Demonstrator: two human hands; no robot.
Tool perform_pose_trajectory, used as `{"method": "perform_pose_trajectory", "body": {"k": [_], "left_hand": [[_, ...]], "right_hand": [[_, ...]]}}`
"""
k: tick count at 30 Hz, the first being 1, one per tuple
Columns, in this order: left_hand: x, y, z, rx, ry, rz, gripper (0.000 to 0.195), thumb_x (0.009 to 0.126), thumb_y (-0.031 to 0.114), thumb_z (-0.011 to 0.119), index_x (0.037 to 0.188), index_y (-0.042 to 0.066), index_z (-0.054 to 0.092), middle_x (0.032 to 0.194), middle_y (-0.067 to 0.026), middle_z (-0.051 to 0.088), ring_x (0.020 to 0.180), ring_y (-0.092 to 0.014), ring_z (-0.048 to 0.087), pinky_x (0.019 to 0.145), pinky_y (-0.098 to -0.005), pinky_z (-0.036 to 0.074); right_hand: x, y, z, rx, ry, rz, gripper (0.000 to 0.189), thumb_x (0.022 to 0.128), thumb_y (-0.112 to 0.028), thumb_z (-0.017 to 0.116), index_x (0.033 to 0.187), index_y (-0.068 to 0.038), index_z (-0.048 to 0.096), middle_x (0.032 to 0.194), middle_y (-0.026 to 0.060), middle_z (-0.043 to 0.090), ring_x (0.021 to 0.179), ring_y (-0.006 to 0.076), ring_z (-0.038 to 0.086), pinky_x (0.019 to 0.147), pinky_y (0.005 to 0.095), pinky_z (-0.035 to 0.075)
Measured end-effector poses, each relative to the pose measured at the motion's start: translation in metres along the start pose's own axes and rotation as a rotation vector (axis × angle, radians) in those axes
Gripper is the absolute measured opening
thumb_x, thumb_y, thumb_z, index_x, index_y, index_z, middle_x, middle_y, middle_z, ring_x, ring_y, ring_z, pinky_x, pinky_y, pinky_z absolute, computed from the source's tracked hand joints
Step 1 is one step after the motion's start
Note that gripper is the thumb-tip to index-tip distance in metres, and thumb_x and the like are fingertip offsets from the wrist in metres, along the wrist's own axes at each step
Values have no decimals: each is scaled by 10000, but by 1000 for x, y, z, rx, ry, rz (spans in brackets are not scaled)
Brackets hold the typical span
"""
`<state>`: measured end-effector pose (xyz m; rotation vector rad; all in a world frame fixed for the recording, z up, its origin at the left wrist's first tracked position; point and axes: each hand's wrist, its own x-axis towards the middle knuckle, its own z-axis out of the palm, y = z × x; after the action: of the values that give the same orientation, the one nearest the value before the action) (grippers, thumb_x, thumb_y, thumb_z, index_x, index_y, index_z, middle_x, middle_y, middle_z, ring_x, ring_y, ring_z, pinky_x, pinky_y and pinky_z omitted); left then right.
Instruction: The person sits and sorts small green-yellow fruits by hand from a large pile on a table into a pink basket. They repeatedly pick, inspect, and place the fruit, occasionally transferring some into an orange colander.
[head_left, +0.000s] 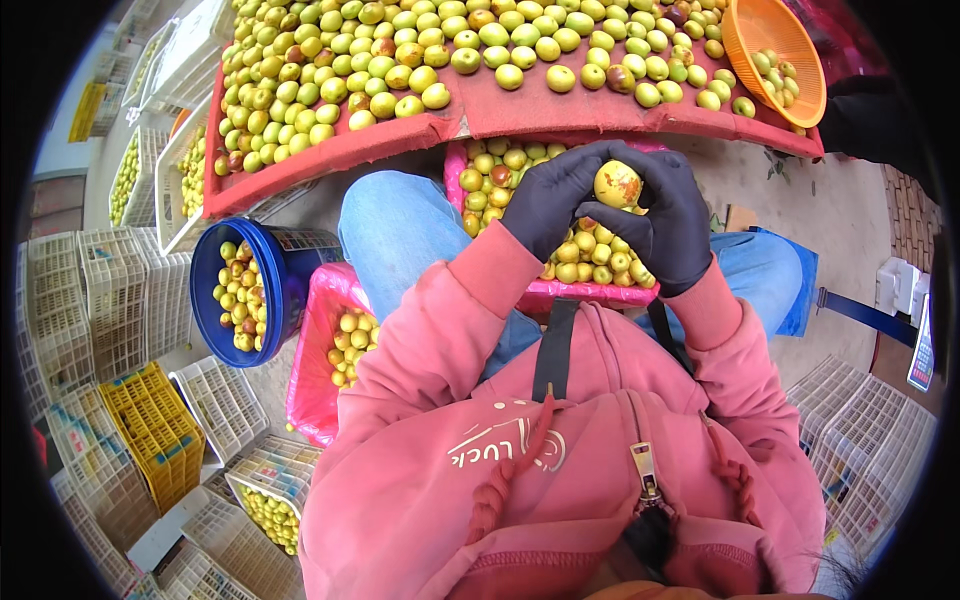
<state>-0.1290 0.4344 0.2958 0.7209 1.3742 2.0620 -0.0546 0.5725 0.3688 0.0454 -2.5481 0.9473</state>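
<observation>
My left hand (555, 196) and my right hand (675, 217), both in dark gloves, are cupped together around a yellow jujube (618, 184) with reddish-brown patches. The fingers of both hands curl about it, and its far side is hidden. A bit of yellow shows just below it, between the right thumb and fingers, too little to tell what it is. Under the hands, between the knees, stands a crate lined with pink plastic (544, 294), holding many yellow-green jujubes (596, 259). Beyond the hands is a red cloth-covered sorting table (525, 109) with green and yellow jujubes spread over it.
An orange plastic basket (806, 97) with jujubes tilts at the table's right end. On the left are a blue bucket (281, 300) of fruit and another pink-lined crate (311, 360). White crates (60, 300) and a yellow crate (154, 435) stand behind. A scale display (921, 345) is at right.
</observation>
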Motion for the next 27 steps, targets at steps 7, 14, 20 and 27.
{"method": "perform_pose_trajectory", "body": {"k": [7,14,20,27], "left_hand": [[-6,16,3,-238,45,-157,397,1010,212,501,1308,-50,515,1267,-119,583,1115,-200,602,960,-305,491],[-11,2,-9,170,-39,-20,364,891,57,577,1254,28,569,1188,-111,639,1048,-220,641,894,-320,519],[-10,-25,-13,36,66,-169,452,877,30,598,1321,60,519,1133,-103,635,1033,-239,646,884,-339,531],[0,-1,-10,-282,333,-494,320,948,230,575,1192,24,603,1018,-73,636,806,-152,643,697,-254,509]], "right_hand": [[-4,1,4,-42,8,-52,577,634,-232,873,1151,-118,643,949,89,625,877,265,600,773,361,502],[-10,3,15,89,-42,-55,629,680,-164,849,1249,-68,600,1037,127,617,978,279,584,847,366,487],[-26,46,32,344,-119,248,572,758,-194,801,1262,-38,580,1106,144,637,991,290,618,875,364,498],[-89,192,31,-488,-593,612,575,734,-385,784,1226,-142,612,1113,163,654,1050,353,619,911,433,502]]}}
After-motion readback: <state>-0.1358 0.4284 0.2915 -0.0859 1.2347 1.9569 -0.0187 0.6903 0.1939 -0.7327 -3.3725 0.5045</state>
